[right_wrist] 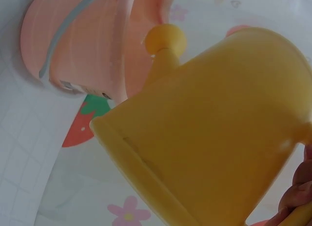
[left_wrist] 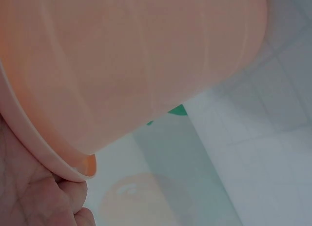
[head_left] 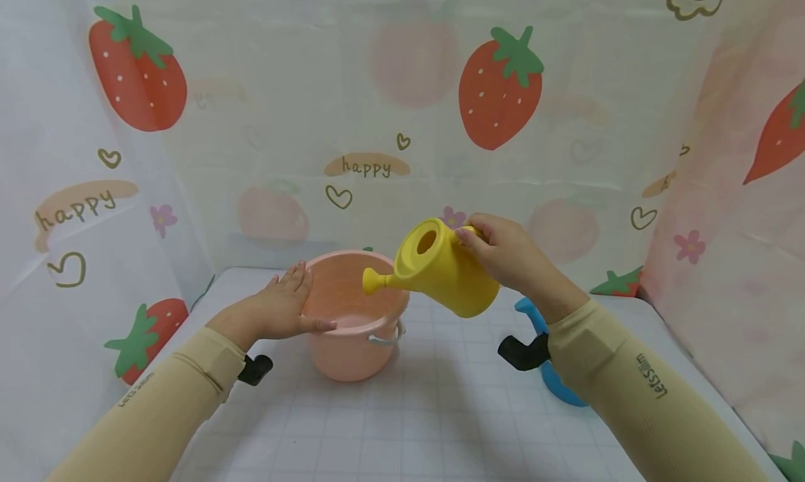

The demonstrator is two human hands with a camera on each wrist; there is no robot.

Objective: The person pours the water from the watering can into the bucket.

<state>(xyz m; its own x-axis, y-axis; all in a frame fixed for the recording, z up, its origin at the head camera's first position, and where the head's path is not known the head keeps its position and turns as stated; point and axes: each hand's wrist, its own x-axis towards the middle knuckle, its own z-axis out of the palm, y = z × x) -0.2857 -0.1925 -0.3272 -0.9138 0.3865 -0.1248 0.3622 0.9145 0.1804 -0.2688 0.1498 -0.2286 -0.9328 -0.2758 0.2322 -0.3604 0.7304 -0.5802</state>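
My right hand [head_left: 512, 251] grips the handle of a yellow watering can [head_left: 455, 279], which hangs tilted above the table. Its spout ends in a round rose [head_left: 374, 281] over the right side of a pink bucket [head_left: 352, 356]. In the right wrist view the can [right_wrist: 209, 123] fills much of the picture, and curled fingers [right_wrist: 297, 187] show at its handle. On the bucket's left rim rests my left hand [head_left: 277, 311], fingers extended and thumb along the front edge. The left wrist view shows the palm [left_wrist: 29, 187] against the rim. No water stream is visible.
A blue watering can [head_left: 560, 388] stands on the right, partly hidden behind my right forearm. The bucket's pale handle [head_left: 388, 339] hangs at its front right. Strawberry-printed cloth [head_left: 283, 119] encloses the white gridded table [head_left: 377, 433] at the back and sides.
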